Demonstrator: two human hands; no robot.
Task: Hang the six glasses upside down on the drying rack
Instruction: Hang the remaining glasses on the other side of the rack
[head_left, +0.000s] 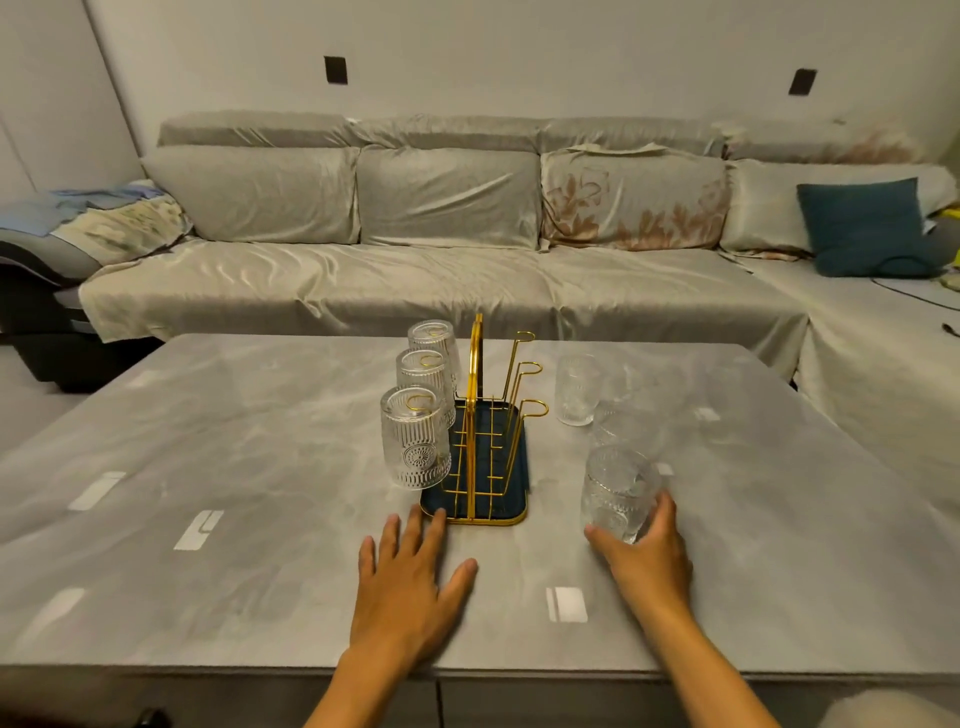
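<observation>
Head view shows a grey worktop (260, 441) before a covered sofa (447, 270), with a gold drying rack (480, 441) on a dark blue tray (514, 512) at its middle. Three glasses (415, 439) hang upside down on the rack's left pegs; its right pegs (530, 371) are bare, and two upright glasses (577, 389) stand just right of it. Left hand (410, 587) lies flat, fingers spread, holding nothing, beside the tray; right hand (647, 556) curls its fingers around the nearest glass (618, 493).

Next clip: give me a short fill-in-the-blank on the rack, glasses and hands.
1. The number of glasses hanging upside down on the drying rack is ____.
2. The hand closing on the nearest glass is the ____ one.
3. The left hand lies flat on the ____.

Answers: three; right; table
</observation>
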